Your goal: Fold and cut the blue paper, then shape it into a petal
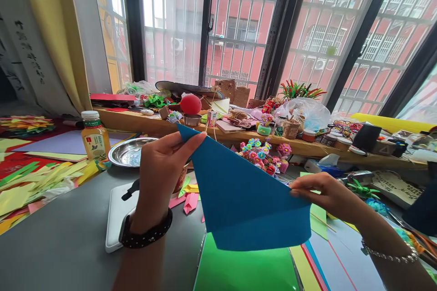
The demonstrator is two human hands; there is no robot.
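Above the counter [68,232], my left hand [164,159] and right hand [322,193] pinch the blue paper [246,191], best kept light to avoid creases.

The left hand [160,159] is raised, its wrist [150,216] bent slightly, the back turned to the viewer and the thumb [193,146] stretched rightward in a pinch. The right hand [329,194] sits lower, well apart, pinching inward with forefinger [309,181] above thumb. Both forearms [141,261] slant up from below.
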